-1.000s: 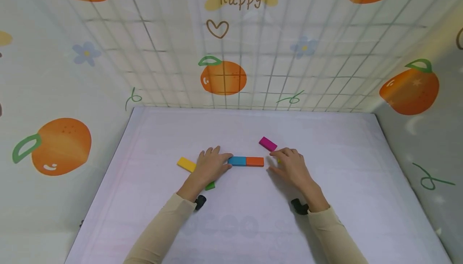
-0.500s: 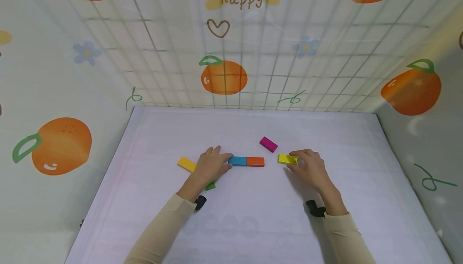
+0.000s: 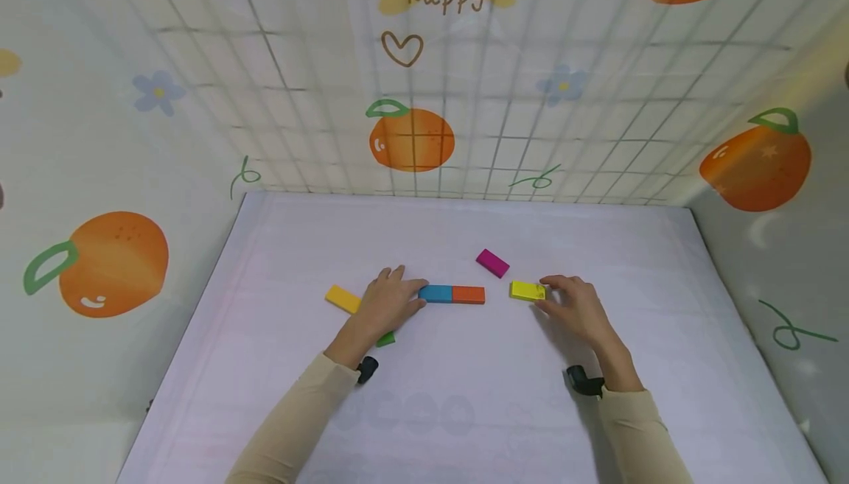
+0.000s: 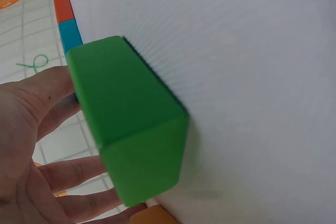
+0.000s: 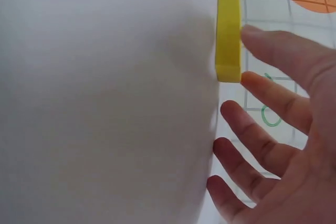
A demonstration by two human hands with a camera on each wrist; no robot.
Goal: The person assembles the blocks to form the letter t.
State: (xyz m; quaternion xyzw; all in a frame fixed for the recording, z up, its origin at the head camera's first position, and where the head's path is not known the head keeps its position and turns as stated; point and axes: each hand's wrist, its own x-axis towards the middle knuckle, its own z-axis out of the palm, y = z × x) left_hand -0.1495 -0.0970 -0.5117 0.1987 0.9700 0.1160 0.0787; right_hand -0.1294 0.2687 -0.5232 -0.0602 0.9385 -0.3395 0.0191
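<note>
My left hand (image 3: 386, 301) pinches the left end of the blue block (image 3: 436, 294), thumb on the near side, index finger on the far side, while the other fingers spread away to the left. The orange block (image 3: 468, 295) lies end to end with the blue one, touching it, so the two make a short straight row on the white tabletop (image 3: 477, 381).

My right hand (image 3: 578, 309) is at the right end of the lemon-yellow block (image 3: 527, 291), its fingers parted and loosely bent, with the thumb and index finger on either side of that end. They are not clasping it; whether a fingertip brushes it, I cannot tell. This block lies flat, roughly in line with my row, a gap between it and the orange block.

Beyond that gap, the magenta block (image 3: 493, 263) lies askew. On my left, the golden-yellow block (image 3: 342, 298) rests at a slant, partly covered by my hand, and the green block (image 3: 386, 339) shows only one end from under my wrist in the head view; it looms large before the left wrist camera.

My sleeves (image 3: 298, 419) are beige, and behind the tabletop rises a pale backdrop (image 3: 318, 152) printed with oranges, a grid and the word "happy".
</note>
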